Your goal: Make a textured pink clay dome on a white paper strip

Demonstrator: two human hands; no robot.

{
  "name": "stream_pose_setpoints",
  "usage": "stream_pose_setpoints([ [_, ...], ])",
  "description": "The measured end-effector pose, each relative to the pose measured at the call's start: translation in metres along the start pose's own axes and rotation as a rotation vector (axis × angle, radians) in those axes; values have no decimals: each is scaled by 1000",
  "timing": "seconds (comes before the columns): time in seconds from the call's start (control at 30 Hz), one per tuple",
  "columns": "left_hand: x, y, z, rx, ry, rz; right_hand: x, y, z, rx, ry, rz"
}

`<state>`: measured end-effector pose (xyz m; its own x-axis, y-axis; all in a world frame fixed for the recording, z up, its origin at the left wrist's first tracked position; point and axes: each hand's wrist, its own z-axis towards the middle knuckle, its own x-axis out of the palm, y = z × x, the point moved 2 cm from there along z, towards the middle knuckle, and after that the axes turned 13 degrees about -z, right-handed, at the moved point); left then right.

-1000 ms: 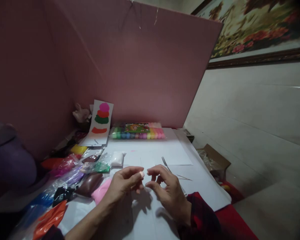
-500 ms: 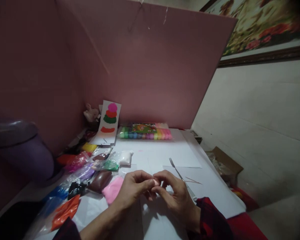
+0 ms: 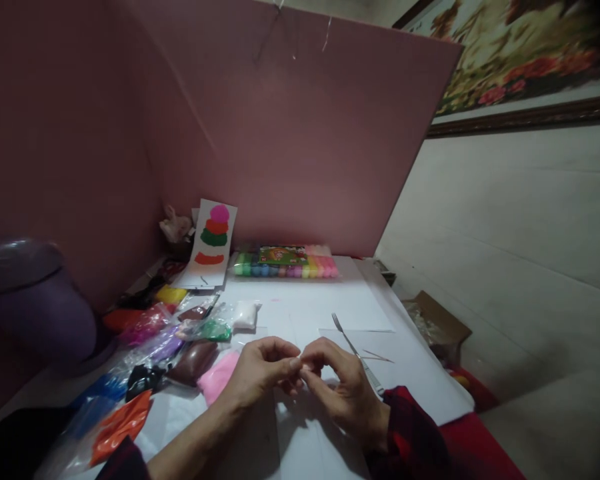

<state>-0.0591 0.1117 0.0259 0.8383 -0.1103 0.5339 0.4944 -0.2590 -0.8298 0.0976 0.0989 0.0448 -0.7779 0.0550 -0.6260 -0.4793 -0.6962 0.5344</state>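
Note:
Above the white table, my left hand (image 3: pixel 264 373) and my right hand (image 3: pixel 341 388) meet fingertip to fingertip, both closed in a pinch. Between them is a small pale pink lump of clay (image 3: pixel 304 368), mostly hidden by the fingers. Left of my left hand lies a bag of pink clay (image 3: pixel 217 379). A fork (image 3: pixel 355 350) rests on the table just beyond my right hand, with thin brown sticks (image 3: pixel 379 357) beside it.
Bags of coloured clay, among them orange (image 3: pixel 121 427), brown (image 3: pixel 194 363) and white (image 3: pixel 245 315), crowd the left side. A long multicoloured clay pack (image 3: pixel 285 263) and a painted card (image 3: pixel 211 243) stand at the back. A purple bin (image 3: pixel 35 313) is far left, a cardboard box (image 3: pixel 445 323) right.
My view has shifted slightly, so everything sits a little further left. The fingertips have closed in more, and the pale pink lump shows less than before.

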Motion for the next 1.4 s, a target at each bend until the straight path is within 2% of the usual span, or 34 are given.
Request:
stream_pose_setpoints([
  [0.27, -1, 4, 0, 42, 21, 88, 2, -3, 0, -10, 9, 2],
  [0.47, 9, -5, -6, 85, -30, 62, 3, -4, 1, 126, -43, 12],
  [0.6, 9, -19, -9, 158, -108, -124, 1, -6, 1, 248, -19, 175],
  [0.7, 6, -19, -7, 142, -83, -144, 2, -8, 0, 306, 31, 333],
  [0.8, 8, -13, -6, 118, -20, -30, 3, -9, 0, 285, 47, 352],
  [0.9, 12, -10, -10, 116, -25, 60, 1, -6, 1, 218, 29, 260],
  [1.1, 12, -8, -10, 187, 4, 208, -1, -2, 0, 135, 39, 134],
  [1.17, 10, -9, -8, 178, -16, 162, -1, -2, -1, 139, 44, 112],
  [1.3, 7, -17, -7, 137, -118, -100, 0, -5, -1, 199, 4, 124],
  [1.4, 9, -22, -9, 172, -127, -50, 0, -5, -1, 216, -4, 168],
])
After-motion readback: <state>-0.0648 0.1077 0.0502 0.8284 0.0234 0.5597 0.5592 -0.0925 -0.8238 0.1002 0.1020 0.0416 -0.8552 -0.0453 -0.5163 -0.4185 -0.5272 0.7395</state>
